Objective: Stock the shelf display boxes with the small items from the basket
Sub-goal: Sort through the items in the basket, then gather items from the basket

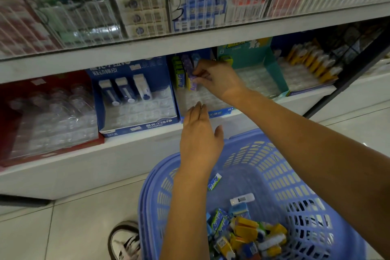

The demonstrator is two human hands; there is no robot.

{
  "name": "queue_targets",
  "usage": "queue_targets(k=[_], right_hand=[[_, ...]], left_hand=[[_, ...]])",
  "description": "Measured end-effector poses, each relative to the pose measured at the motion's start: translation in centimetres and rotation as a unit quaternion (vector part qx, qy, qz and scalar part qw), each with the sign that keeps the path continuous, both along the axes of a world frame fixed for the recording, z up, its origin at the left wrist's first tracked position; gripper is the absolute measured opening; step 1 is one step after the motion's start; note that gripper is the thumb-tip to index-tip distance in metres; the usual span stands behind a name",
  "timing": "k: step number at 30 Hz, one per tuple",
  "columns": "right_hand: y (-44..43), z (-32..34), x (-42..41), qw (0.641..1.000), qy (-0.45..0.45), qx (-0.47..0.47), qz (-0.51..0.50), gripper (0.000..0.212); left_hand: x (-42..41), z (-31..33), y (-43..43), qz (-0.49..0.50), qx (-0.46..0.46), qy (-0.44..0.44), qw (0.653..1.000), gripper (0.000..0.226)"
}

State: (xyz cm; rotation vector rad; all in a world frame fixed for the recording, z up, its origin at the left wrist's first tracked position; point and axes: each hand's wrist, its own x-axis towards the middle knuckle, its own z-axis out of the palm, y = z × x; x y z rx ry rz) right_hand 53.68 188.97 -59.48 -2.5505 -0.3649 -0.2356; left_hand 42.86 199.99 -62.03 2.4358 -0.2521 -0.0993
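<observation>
At the back of the middle display box [220, 110] on the lower shelf [135, 150], right hand [217, 80] is pinched on a purple eraser [191, 76], seating it upright in the rear row beside the green ones [179, 74]. Left hand [199, 135] is empty, fingers straight and spread, hovering over the box's front edge, above the basket's far rim.

Handling, my read: items are small, light, stiff blocks in glossy sleeves, so slightly slippery but not fragile. Grip the long sides near the top so the bottom end drops into its clear tray pocket.

Containers:
- Middle box: one short rear row filled, remaining pockets look empty.
- Blue box [139, 126] to its left: three white-and-blue items at the back, front pockets empty.
- Red box [42, 154] at the shelf's left end: clear tray, contents unclear.
- Teal box [274, 74] to the right: mostly empty pockets.
- Blue basket [263, 167] on the floor below the shelf: mixed loose items [242, 234] piled at the near end, yellow, blue, white, green. Plenty left.
</observation>
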Motion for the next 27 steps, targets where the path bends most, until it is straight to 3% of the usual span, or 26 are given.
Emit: queue_targets(k=[8, 10, 12, 14, 17, 20, 23, 27], right_hand=[[0.2, 1.2, -0.7, 0.999, 0.042, -0.026, -0.019, 0.026], [0.0, 1.9, -1.7, 0.997, 0.053, -0.057, -0.014, 0.030], [-0.6, 2.5, -3.7, 0.998, 0.050, -0.031, -0.015, 0.026], [-2.0, 2.6, -6.6, 0.996, 0.086, 0.003, -0.022, 0.017], [-4.4, 0.4, -11.8, 0.969, 0.246, -0.028, 0.015, 0.026], [-5.5, -4.9, -15.6, 0.894, 0.426, -0.124, 0.067, 0.015], [-5.6, -11.4, -18.9, 0.837, 0.500, -0.206, 0.084, 0.034], [-6.2, -17.7, -22.7, 0.804, 0.528, -0.236, 0.135, 0.062]], left_hand=[[0.2, -0.3, -0.1, -0.010, 0.012, -0.005, 1.000, 0.063], [-0.2, 0.0, 0.0, 0.017, -0.060, -0.013, 0.998, 0.052], [-1.2, 0.5, 0.2, 0.079, -0.182, -0.076, 0.977, 0.028], [-2.2, 0.4, 0.4, 0.100, -0.222, -0.094, 0.965, 0.028], [-2.9, -1.4, 0.3, 0.041, -0.138, 0.043, 0.989, 0.045], [-4.0, -5.4, -0.4, -0.046, 0.026, 0.211, 0.976, 0.033], [-7.0, -10.3, -0.5, -0.152, 0.182, 0.316, 0.919, 0.031], [-11.6, -15.5, 0.3, -0.288, 0.280, 0.389, 0.829, 0.042]])
